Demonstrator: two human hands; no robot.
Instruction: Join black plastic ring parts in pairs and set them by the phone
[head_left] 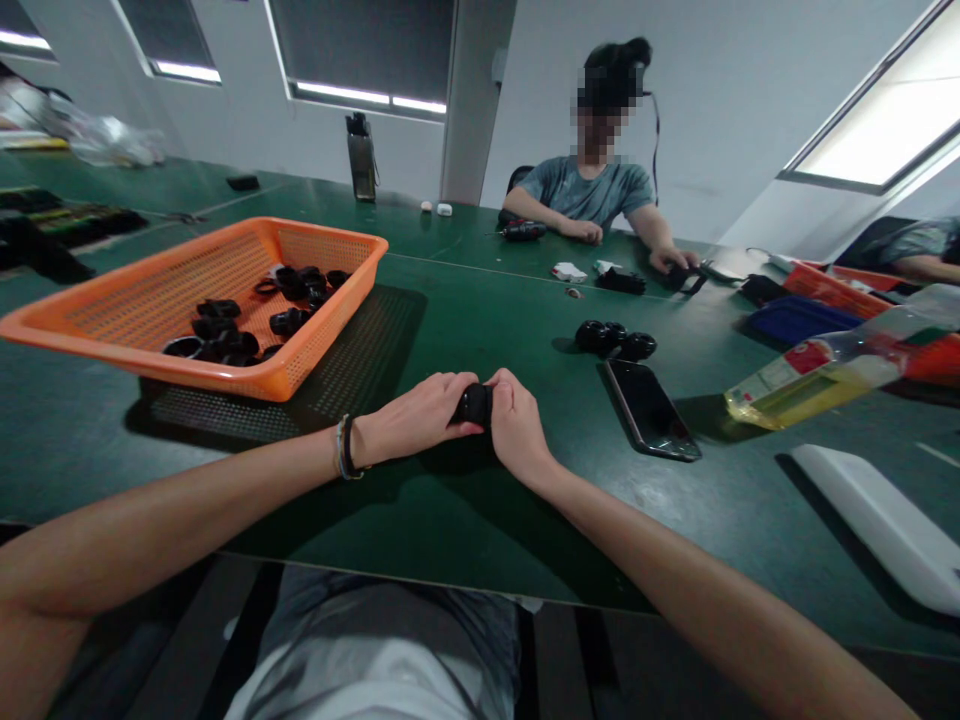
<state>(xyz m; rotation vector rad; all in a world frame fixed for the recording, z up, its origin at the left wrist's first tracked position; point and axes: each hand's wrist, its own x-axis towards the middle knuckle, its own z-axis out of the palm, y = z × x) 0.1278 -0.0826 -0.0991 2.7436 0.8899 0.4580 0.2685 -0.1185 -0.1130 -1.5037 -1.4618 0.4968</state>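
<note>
A small round black plastic part [475, 404] is held between my two hands, just above the green table [480, 540]. My left hand [427, 412], with bands on its wrist, grips it from the left, fingers closed. From the right, my right hand [517, 425] is curled closed around its other end. The fingers hide much of the part, so its exact kind does not show. To the left, an orange basket [281, 382] holds several similar black parts [217, 335]. Several glossy black round pieces [615, 340] lie together to the right, beyond my hands.
A phone [652, 410], a bottle of yellow liquid [817, 375] and a white block-shaped object [877, 520] are on the right. Across the table sits a person [592, 190] near a power drill [523, 231]. A dark drinking bottle [361, 160] stands at the back.
</note>
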